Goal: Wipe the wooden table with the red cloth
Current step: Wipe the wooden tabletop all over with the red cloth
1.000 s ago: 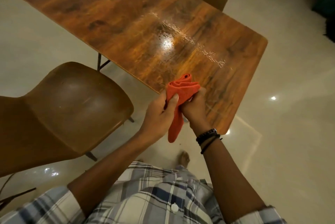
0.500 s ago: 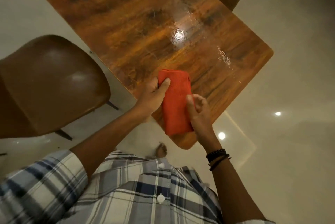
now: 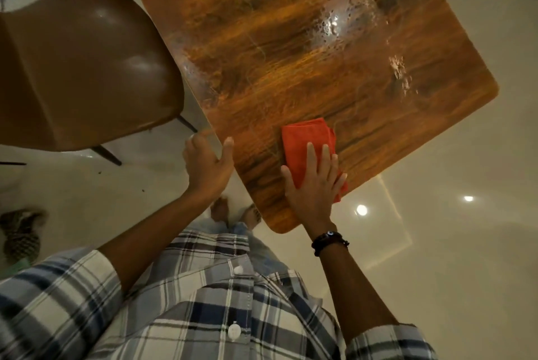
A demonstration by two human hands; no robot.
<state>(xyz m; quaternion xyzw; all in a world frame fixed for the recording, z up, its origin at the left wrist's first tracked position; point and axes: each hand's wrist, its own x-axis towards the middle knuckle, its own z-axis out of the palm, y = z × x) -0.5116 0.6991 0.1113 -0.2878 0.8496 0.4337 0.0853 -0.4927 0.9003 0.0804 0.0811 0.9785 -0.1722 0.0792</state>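
Red cloth point(image 3: 305, 138) under right hand point(image 3: 316, 185)

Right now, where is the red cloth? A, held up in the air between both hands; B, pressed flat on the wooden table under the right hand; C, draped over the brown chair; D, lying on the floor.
B: the folded red cloth lies flat on the brown wooden table near its corner, with the right hand spread on top of it; the left hand is empty at the table edge.
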